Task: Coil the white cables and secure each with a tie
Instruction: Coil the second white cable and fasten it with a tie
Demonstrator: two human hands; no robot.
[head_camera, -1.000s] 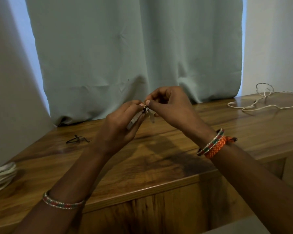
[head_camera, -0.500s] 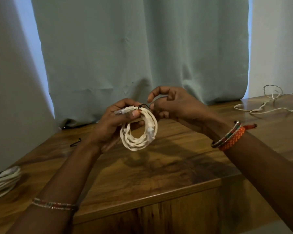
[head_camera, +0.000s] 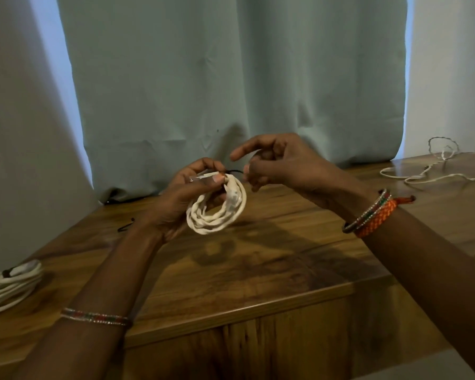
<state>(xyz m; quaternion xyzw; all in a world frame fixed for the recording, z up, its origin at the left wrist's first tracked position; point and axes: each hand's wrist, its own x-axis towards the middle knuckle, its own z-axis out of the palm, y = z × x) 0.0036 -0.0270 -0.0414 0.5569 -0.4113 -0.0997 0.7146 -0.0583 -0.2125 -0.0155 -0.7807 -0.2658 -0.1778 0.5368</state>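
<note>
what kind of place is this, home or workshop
Probably a room in a home, not a workshop: a polished wooden table stands against a pale curtain covering a window, and there are only white cables, one loose cable at the far right, with no tools in view.

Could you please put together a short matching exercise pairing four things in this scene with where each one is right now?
Things
1. small white cable coil
2. large white coil
3. loose white cable
4. spare black tie

Places
A. spread uncoiled on the table's far right
B. lying on the table beside the left wrist
C. held above the table in the left hand
D. resting at the table's left edge

Pairs: 1-C, 2-D, 3-A, 4-B
</note>
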